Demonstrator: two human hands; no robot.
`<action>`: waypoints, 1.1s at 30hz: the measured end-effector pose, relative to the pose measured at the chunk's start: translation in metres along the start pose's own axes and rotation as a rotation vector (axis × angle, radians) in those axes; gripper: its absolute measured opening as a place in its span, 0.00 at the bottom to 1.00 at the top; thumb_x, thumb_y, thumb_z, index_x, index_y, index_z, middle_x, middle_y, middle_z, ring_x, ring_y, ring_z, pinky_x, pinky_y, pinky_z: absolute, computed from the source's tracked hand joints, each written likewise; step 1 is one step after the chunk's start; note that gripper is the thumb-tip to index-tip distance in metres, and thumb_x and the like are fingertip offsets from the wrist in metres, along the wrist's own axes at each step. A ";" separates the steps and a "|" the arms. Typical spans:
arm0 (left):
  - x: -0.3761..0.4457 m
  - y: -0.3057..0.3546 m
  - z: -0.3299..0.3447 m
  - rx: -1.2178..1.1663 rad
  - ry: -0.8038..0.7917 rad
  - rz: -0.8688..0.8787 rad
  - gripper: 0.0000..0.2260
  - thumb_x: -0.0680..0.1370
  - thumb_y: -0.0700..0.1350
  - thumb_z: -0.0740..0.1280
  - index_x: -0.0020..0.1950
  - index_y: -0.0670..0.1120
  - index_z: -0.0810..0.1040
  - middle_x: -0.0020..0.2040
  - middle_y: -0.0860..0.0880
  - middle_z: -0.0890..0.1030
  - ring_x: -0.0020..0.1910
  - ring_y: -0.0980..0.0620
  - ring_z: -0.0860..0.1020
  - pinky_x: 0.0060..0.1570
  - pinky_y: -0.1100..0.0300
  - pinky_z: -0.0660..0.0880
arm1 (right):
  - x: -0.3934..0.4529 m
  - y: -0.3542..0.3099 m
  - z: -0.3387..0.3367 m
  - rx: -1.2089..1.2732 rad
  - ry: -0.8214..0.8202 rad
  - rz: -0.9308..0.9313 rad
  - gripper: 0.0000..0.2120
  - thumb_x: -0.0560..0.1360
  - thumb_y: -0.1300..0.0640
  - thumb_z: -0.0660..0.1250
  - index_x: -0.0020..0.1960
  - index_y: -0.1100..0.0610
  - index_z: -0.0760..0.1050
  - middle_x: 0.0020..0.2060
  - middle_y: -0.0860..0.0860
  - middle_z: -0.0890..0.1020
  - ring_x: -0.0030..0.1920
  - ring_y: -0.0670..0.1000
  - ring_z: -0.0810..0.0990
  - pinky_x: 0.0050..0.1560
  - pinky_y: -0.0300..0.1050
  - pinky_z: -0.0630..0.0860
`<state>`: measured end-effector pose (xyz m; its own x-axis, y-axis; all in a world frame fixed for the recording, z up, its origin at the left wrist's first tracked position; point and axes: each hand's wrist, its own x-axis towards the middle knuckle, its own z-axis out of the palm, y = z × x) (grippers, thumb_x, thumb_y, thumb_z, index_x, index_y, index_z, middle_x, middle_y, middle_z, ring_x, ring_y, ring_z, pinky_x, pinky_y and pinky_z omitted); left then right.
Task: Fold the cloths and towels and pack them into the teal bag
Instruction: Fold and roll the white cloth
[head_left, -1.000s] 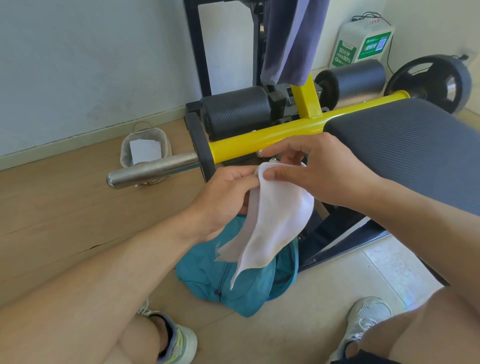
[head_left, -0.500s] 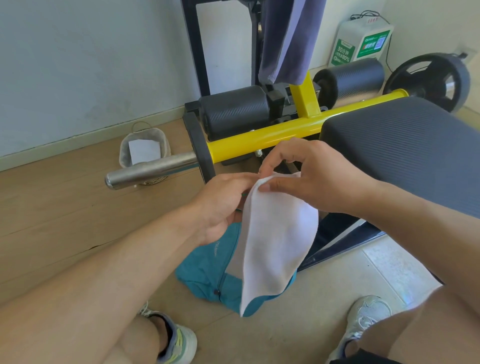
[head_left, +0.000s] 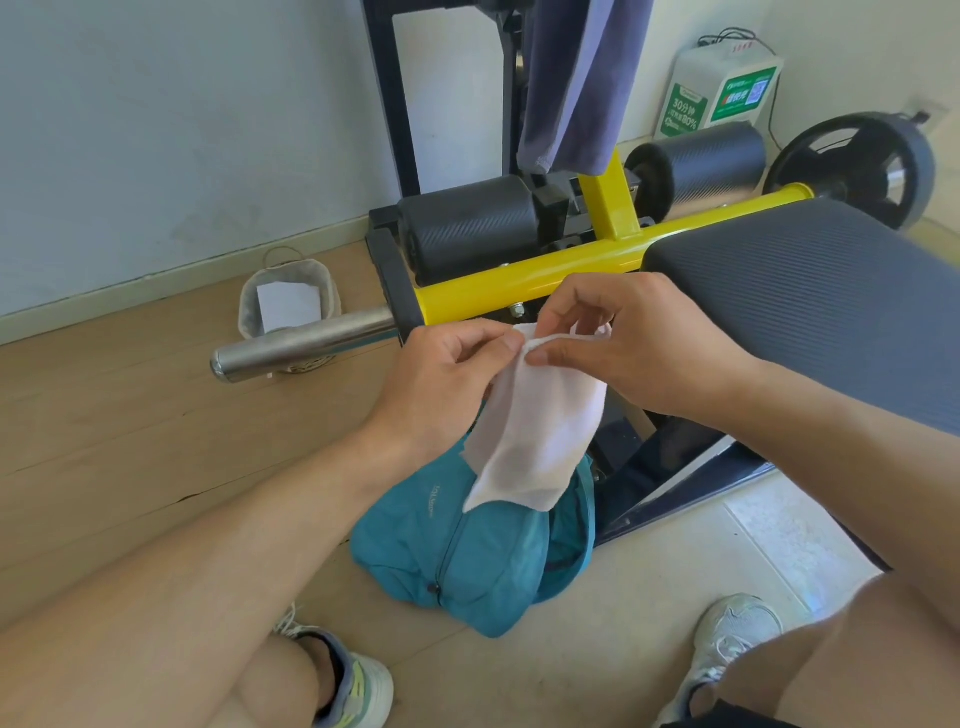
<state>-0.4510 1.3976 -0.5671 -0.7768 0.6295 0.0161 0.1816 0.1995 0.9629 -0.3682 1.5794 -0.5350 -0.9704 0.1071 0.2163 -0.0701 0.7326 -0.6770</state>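
Fingers (head_left: 511, 340) of the left hand (head_left: 441, 384) and right hand (head_left: 639, 348) pinch the top edge of a white cloth (head_left: 540, 426), which hangs doubled above the teal bag (head_left: 467, 551) on the floor (head_left: 597, 649). A yellow bar (head_left: 524, 283) stands close behind the hands, with bare floor left of the bag.

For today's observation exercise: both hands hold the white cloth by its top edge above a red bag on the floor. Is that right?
One detail is wrong: the bag is teal, not red. The head view shows the left hand and right hand pinching the white cloth above it.
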 end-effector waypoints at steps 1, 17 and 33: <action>-0.001 0.002 0.000 -0.024 -0.013 -0.006 0.11 0.83 0.47 0.65 0.53 0.45 0.87 0.48 0.48 0.88 0.50 0.45 0.85 0.55 0.40 0.80 | 0.000 0.000 0.000 -0.002 0.010 0.003 0.05 0.72 0.47 0.77 0.43 0.45 0.81 0.41 0.46 0.84 0.42 0.48 0.79 0.43 0.43 0.75; 0.009 -0.005 -0.014 0.175 0.149 0.084 0.05 0.76 0.41 0.75 0.46 0.51 0.84 0.43 0.54 0.86 0.42 0.58 0.84 0.48 0.58 0.82 | 0.003 0.011 -0.015 -0.727 -0.200 -0.023 0.21 0.73 0.31 0.65 0.56 0.45 0.79 0.41 0.44 0.80 0.47 0.51 0.74 0.60 0.44 0.64; 0.004 0.007 -0.009 0.139 -0.072 0.152 0.07 0.82 0.47 0.67 0.57 0.50 0.84 0.50 0.56 0.87 0.51 0.58 0.84 0.54 0.58 0.80 | 0.002 -0.021 -0.004 -0.697 -0.032 -0.079 0.26 0.68 0.26 0.65 0.49 0.48 0.74 0.44 0.46 0.76 0.48 0.52 0.74 0.50 0.48 0.69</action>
<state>-0.4585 1.3951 -0.5582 -0.6899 0.7113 0.1343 0.3790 0.1969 0.9042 -0.3677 1.5674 -0.5175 -0.9757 0.0234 0.2179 0.0131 0.9987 -0.0488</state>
